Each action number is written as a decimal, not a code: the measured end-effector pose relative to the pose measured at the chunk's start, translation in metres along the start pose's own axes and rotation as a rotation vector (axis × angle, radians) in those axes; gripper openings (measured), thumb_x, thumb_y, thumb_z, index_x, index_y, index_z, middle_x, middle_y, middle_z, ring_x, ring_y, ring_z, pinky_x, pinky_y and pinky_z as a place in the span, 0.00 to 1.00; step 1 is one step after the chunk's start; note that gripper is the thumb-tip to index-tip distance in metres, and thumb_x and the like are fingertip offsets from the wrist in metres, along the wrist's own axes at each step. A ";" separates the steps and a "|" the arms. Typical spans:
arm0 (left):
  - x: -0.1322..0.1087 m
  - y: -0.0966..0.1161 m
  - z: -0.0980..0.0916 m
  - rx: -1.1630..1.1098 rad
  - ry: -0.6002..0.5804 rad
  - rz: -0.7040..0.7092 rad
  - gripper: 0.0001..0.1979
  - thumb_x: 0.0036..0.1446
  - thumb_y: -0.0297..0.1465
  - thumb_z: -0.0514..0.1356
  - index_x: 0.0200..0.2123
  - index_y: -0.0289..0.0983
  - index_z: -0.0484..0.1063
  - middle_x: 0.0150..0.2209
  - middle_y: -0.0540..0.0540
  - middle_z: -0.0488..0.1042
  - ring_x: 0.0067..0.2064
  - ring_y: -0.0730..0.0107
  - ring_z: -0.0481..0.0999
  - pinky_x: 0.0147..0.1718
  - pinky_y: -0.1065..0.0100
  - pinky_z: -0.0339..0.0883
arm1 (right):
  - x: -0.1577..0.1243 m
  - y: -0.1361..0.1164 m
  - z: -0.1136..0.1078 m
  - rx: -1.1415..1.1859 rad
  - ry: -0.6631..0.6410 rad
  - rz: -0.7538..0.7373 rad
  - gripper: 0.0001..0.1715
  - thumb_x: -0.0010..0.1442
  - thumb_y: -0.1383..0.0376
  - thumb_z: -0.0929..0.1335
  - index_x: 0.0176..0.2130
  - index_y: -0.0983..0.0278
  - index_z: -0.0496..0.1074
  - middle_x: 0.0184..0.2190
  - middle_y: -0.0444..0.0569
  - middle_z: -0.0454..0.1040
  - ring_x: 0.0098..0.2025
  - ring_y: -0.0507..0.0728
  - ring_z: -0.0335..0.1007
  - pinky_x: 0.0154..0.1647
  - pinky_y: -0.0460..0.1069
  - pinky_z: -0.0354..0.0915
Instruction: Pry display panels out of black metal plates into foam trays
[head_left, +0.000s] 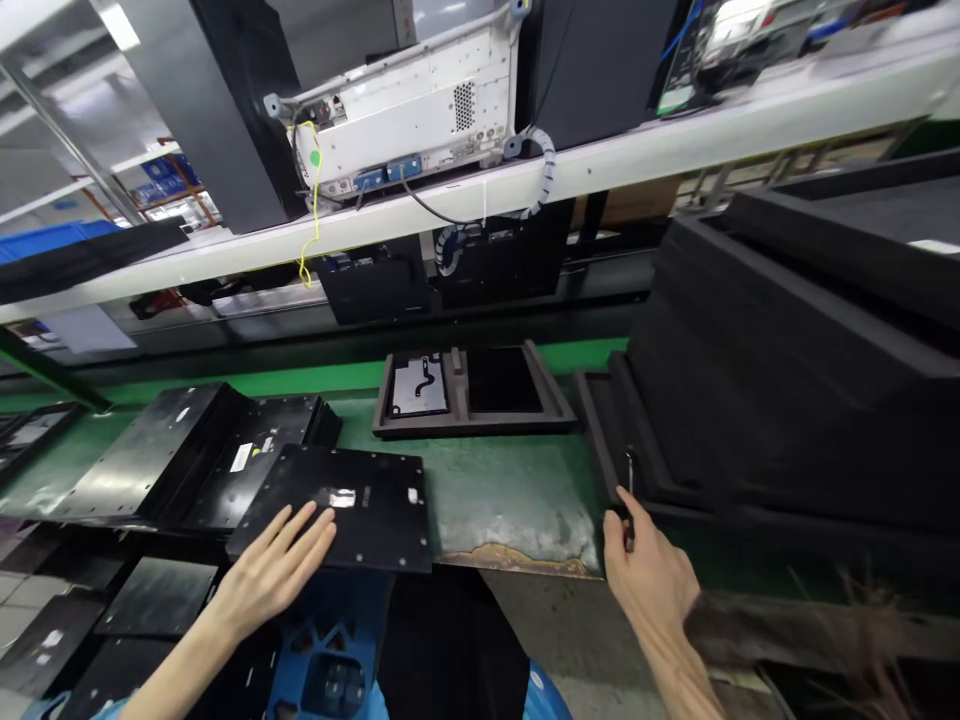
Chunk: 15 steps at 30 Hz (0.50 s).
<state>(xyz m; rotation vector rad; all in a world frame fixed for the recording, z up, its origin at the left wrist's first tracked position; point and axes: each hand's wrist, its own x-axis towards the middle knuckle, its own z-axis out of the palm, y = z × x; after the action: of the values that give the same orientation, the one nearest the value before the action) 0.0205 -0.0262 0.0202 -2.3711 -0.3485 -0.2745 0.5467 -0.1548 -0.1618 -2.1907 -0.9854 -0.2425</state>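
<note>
My left hand (274, 570) lies flat with fingers spread on the near edge of a black metal plate (360, 505) that rests on the green bench. My right hand (649, 580) is closed around a thin dark tool (629, 490) whose tip points up toward a stack of black foam trays (787, 400) at the right. A dark tray (472, 395) in the middle of the bench holds a grey metal part (418, 385) in its left pocket.
More black plates (180, 450) are stacked at the left, with others lower down (157, 595). A white instrument box (405, 110) with cables sits on the upper shelf. The bench edge (517, 555) is worn. A blue object (330, 650) is below.
</note>
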 end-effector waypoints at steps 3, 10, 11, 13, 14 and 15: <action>0.027 0.042 0.004 -0.153 0.082 -0.054 0.23 0.70 0.19 0.57 0.65 0.32 0.76 0.72 0.39 0.72 0.76 0.45 0.67 0.75 0.43 0.65 | -0.001 0.000 -0.002 0.051 -0.022 0.020 0.36 0.78 0.48 0.58 0.69 0.63 0.75 0.46 0.59 0.85 0.40 0.65 0.78 0.44 0.57 0.64; 0.094 0.126 0.045 -0.292 0.181 -0.102 0.22 0.71 0.22 0.58 0.64 0.37 0.78 0.75 0.46 0.68 0.76 0.51 0.68 0.75 0.52 0.67 | -0.004 0.008 -0.024 0.468 -0.175 0.122 0.35 0.78 0.44 0.59 0.69 0.58 0.74 0.57 0.56 0.82 0.47 0.63 0.79 0.52 0.58 0.71; 0.102 0.133 0.051 -0.298 0.185 -0.102 0.22 0.72 0.22 0.58 0.65 0.37 0.78 0.75 0.46 0.68 0.76 0.51 0.68 0.76 0.51 0.65 | -0.008 0.009 -0.033 0.588 -0.196 0.179 0.34 0.77 0.43 0.62 0.67 0.58 0.75 0.59 0.56 0.82 0.46 0.62 0.79 0.53 0.57 0.72; 0.116 0.144 0.063 -0.320 0.177 -0.101 0.23 0.73 0.23 0.57 0.67 0.37 0.76 0.76 0.47 0.67 0.75 0.53 0.69 0.76 0.52 0.63 | -0.022 0.011 -0.054 0.828 -0.242 0.345 0.31 0.73 0.43 0.68 0.63 0.57 0.78 0.61 0.57 0.81 0.43 0.60 0.79 0.52 0.57 0.74; 0.122 0.148 0.067 -0.333 0.168 -0.100 0.23 0.74 0.23 0.58 0.67 0.37 0.76 0.75 0.47 0.68 0.74 0.54 0.70 0.75 0.53 0.64 | -0.031 0.011 -0.067 0.941 -0.268 0.441 0.30 0.71 0.43 0.71 0.62 0.56 0.79 0.61 0.57 0.81 0.42 0.59 0.79 0.51 0.57 0.75; 0.126 0.152 0.071 -0.344 0.164 -0.097 0.22 0.74 0.24 0.59 0.68 0.38 0.76 0.74 0.47 0.70 0.73 0.54 0.72 0.74 0.53 0.65 | -0.042 0.011 -0.080 1.046 -0.295 0.538 0.30 0.69 0.44 0.73 0.63 0.55 0.78 0.60 0.56 0.81 0.41 0.58 0.78 0.50 0.56 0.75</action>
<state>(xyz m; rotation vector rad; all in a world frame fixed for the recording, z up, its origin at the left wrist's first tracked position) 0.1956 -0.0636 -0.0896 -2.6471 -0.3616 -0.6131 0.5344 -0.2377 -0.1273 -1.4182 -0.4363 0.7131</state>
